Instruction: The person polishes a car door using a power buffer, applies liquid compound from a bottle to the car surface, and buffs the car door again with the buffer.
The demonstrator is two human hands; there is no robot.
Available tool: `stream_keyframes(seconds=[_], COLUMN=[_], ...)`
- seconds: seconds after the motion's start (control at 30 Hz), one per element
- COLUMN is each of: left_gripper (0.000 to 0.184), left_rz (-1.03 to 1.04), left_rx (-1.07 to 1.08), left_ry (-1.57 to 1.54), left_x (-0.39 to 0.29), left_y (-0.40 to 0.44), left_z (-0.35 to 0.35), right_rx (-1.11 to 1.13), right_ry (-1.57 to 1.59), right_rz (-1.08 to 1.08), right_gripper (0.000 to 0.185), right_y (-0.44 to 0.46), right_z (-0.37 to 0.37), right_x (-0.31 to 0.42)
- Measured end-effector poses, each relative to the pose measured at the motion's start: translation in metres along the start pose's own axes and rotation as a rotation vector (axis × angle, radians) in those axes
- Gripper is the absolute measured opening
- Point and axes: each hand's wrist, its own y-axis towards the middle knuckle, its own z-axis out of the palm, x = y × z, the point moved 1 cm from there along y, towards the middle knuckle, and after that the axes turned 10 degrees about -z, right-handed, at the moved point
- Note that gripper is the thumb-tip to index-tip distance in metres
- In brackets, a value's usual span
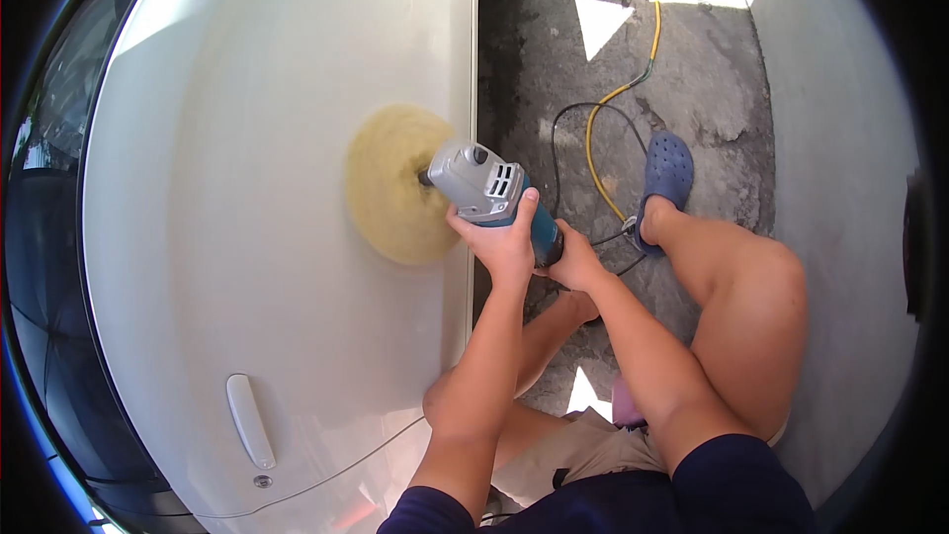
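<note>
A grey and teal power polisher (479,180) is held in both hands beside a white car door (267,267). Its round yellow pad (386,188) looks blurred and lies against the door panel. My left hand (501,237) grips the polisher's body just behind the metal head, thumb on top. Farther back, my right hand (575,257) is wrapped round the rear end of the tool. The palms and some fingers are hidden under the polisher.
A door handle (250,420) sticks out at the lower left. On the concrete floor (712,79), a yellow cable (591,143) and a black cord (556,153) curl near my blue clog (669,168). A grey wall (840,188) stands at the right.
</note>
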Motion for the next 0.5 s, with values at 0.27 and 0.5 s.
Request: stream_keyframes(seconds=[0.27,0.5], left_gripper=[0.112,0.110], left_rz=[0.048,-0.088], left_rx=[0.003,-0.015], left_ry=[0.225,0.348], left_x=[-0.104,-0.085], left_y=[0.112,0.100], left_z=[0.102,0.100], right_rx=[-0.227,-0.151], right_ry=[-0.050,-0.001], right_rz=[-0.123,-0.077], right_gripper=[0.088,0.093], right_y=[0.107,0.087], right_z=[-0.080,-0.062], right_x=[0.078,0.051])
